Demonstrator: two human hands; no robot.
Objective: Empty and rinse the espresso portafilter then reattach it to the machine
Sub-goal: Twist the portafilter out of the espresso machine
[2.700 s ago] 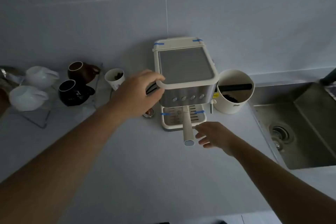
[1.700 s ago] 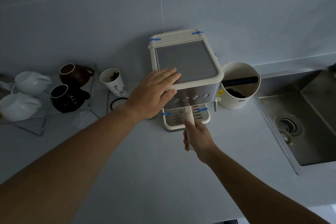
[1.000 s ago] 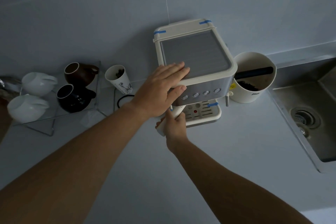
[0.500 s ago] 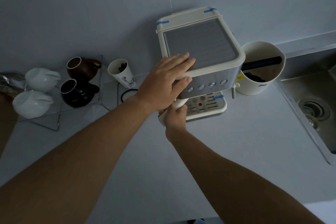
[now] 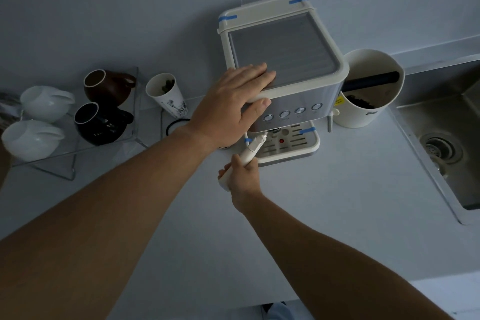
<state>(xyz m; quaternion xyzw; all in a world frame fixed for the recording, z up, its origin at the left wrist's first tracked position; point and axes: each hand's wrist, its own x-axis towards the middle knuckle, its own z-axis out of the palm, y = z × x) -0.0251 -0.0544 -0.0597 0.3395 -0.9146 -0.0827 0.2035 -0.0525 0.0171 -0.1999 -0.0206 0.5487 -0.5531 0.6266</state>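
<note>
A white and steel espresso machine stands against the wall on the counter. My left hand lies flat on its top front left corner, thumb over the front face. My right hand is closed around the white handle of the portafilter. The handle points toward the front left, and its metal head sits under the machine's group head, above the drip tray. The basket of the portafilter is hidden under the machine.
A white knock box with a black bar and dark grounds stands right of the machine. A steel sink lies at the far right. On the left stands a clear rack with mugs, plus a paper cup.
My right hand took hold of the portafilter handle and swung it from pointing straight forward to the front left. My left hand moved from the machine's side onto its top.
</note>
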